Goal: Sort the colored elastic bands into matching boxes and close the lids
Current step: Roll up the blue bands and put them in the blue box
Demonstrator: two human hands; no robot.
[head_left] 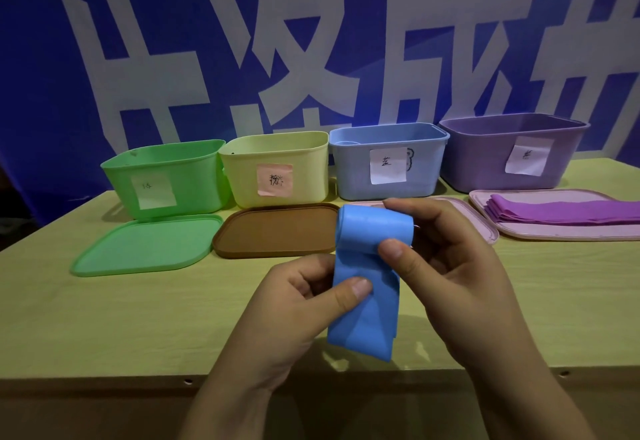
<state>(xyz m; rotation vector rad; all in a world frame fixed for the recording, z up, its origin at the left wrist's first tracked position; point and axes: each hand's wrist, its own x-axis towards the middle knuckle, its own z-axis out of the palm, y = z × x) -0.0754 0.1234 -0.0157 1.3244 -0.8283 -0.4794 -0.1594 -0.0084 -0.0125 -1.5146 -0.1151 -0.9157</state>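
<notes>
Gripping blue elastic band (363,287) in both hands, left (304,304) pinching, right (446,259) rolling top, band hanging lengthwise downward

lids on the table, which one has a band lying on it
The pink lid at far right, in front of the purple box: a folded purple band lies on it. The green lid and brown lid are bare.
</notes>
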